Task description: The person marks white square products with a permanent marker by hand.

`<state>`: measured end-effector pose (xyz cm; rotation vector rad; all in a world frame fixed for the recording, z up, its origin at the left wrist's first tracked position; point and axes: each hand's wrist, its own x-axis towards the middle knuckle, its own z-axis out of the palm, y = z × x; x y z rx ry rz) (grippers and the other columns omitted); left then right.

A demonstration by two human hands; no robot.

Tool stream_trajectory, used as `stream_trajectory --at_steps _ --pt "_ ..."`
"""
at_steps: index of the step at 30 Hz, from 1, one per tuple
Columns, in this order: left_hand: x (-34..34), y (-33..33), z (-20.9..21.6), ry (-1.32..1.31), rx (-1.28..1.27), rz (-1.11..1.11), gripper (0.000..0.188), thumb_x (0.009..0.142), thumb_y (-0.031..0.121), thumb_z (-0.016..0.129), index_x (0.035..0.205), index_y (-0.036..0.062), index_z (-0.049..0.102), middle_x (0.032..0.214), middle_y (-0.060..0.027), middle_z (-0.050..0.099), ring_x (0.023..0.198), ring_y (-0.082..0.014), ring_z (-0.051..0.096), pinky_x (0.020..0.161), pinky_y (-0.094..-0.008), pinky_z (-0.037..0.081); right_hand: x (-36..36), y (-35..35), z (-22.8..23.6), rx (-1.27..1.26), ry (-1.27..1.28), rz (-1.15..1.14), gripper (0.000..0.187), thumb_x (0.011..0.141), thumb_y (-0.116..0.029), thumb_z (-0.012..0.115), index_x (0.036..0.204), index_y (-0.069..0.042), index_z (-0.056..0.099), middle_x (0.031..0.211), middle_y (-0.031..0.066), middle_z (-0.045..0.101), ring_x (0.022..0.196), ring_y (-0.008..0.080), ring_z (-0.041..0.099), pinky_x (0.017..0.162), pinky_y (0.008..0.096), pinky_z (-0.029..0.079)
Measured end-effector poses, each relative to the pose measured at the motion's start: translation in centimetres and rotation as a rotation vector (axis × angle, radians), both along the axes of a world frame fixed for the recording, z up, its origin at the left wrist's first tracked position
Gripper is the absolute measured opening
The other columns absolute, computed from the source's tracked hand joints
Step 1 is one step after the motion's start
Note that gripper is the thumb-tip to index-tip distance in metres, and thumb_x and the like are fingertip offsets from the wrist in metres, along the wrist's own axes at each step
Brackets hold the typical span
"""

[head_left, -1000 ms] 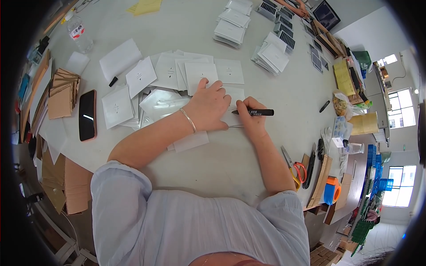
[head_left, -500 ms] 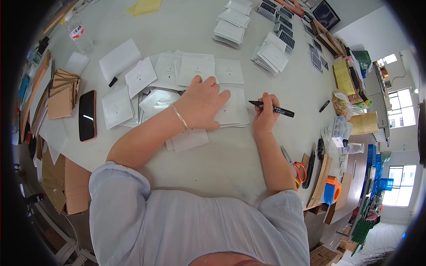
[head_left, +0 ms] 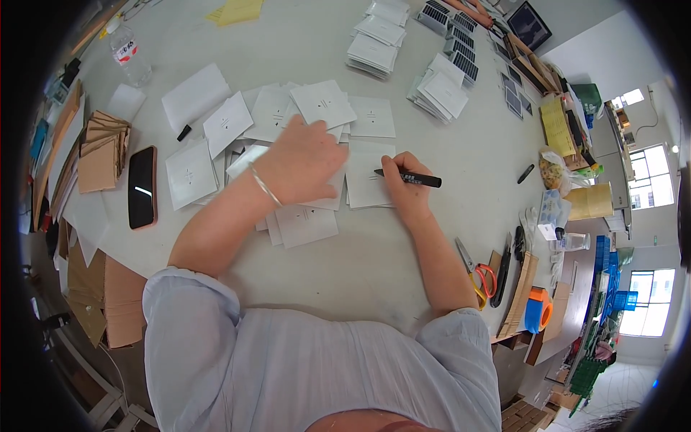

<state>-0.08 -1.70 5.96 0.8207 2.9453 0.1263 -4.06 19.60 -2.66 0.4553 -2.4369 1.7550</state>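
My right hand (head_left: pixel 409 193) is closed round a black marker (head_left: pixel 421 179), its tip close over a flat white packet (head_left: pixel 367 189) with small dark print. My left hand (head_left: pixel 306 160) lies palm down over the neighbouring packets, thumb spread from the bent fingers. Its fingertips reach the lower edge of a tilted white packet (head_left: pixel 324 101); whether they grip it is hidden. More packets lie around both hands, among them a flat one (head_left: pixel 372 115) at the back and several (head_left: pixel 309 227) under the left wrist. A black marker cap (head_left: pixel 184 132) rests left of the packets.
A phone (head_left: pixel 142 189) and folded brown cardboard (head_left: pixel 102 155) lie at the left, behind them a water bottle (head_left: pixel 128 54). Packet stacks (head_left: pixel 373 52) stand at the back. Scissors (head_left: pixel 481 277), a black cutter (head_left: pixel 505 270) and an orange-blue tape dispenser (head_left: pixel 538 309) line the right edge.
My right hand has moved left with the marker, bringing its tip over the near packet. The left hand has shifted left, and the packet by its fingertips has turned and slid slightly away.
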Motion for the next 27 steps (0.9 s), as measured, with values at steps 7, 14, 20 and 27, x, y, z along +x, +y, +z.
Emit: stream_trajectory --at_steps 7,14,20,27 --pt "-1.0 3.1 -4.8 0.171 0.188 -0.041 0.035 0.066 0.034 0.073 0.079 0.0057 0.057 0.074 -0.0055 0.058 0.081 -0.0214 0.053 0.068 -0.034 0.042 -0.1 0.1 -0.1 0.006 -0.028 -0.022 0.019 0.079 -0.009 0.067 0.067 0.0 0.055 0.057 0.0005 0.052 0.054 0.0054 0.042 0.05 0.0223 0.037" --pt "-0.9 3.4 -4.7 0.061 0.281 0.013 0.046 0.063 0.039 0.074 0.085 0.0033 0.055 0.085 -0.0081 0.054 0.088 -0.0225 0.05 0.079 -0.0346 0.042 0.0 -0.3 0.2 0.027 -0.013 0.0 0.022 0.083 -0.011 0.064 0.067 -0.002 0.052 0.061 -0.0033 0.05 0.057 0.003 0.038 0.051 0.0209 0.032" --pt "-1.3 3.7 -6.4 0.187 0.343 -0.039 0.049 0.06 0.04 0.074 0.084 0.0005 0.057 0.086 -0.0107 0.054 0.09 -0.0247 0.049 0.078 -0.0342 0.043 -0.2 -0.3 -0.2 0.102 0.026 0.002 0.021 0.082 -0.01 0.064 0.067 -0.002 0.052 0.061 -0.0026 0.051 0.057 0.0032 0.04 0.051 0.0208 0.032" --pt "-1.1 3.8 -5.9 0.071 0.296 0.006 0.052 0.061 0.042 0.074 0.087 0.0005 0.056 0.088 -0.0105 0.052 0.089 -0.0247 0.049 0.079 -0.0348 0.042 0.3 0.8 -0.5 -0.071 -0.031 0.018 0.024 0.078 -0.006 0.065 0.061 -0.001 0.05 0.054 -0.0015 0.047 0.052 0.0044 0.038 0.046 0.0234 0.032"
